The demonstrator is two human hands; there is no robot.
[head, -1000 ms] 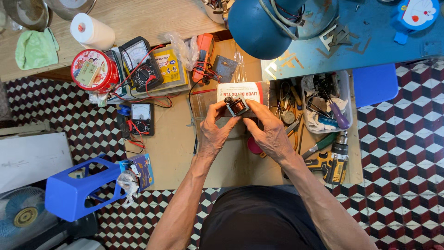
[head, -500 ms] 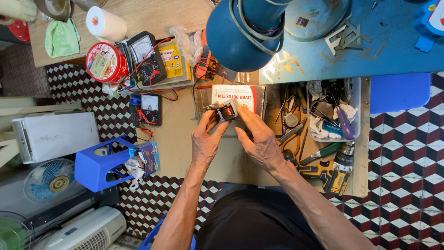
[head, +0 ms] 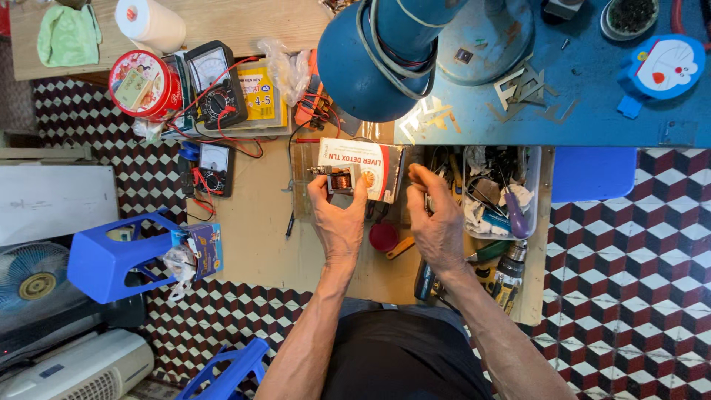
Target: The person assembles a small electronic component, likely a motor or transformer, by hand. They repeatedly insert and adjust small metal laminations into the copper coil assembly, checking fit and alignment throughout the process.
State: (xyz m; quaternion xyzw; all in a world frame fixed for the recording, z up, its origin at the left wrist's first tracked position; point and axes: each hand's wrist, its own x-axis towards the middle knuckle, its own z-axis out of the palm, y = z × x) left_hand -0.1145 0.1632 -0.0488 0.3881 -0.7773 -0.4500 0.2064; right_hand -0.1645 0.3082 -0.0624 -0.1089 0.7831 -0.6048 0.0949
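White-red carton [head: 370, 169] mid-bench (yellow pack [head: 261, 96] behind meter).

You see a copper-coloured coil [head: 340, 180] in a grey metal frame against a white and red box [head: 363, 169]. The floor [head: 637, 252] is a cube pattern of dark red, white and black. The stool [head: 111, 259] at your left is bright blue, and so are the bench [head: 592, 104] and the lamp shade [head: 370, 67] above. The tin [head: 141, 84] is red, the cloth [head: 68, 35] pale green, the paper roll [head: 152, 24] white. The black meter [head: 215, 85] has red leads and lies on a yellow booklet [head: 263, 96]. The round lid [head: 384, 237] below the box is red.
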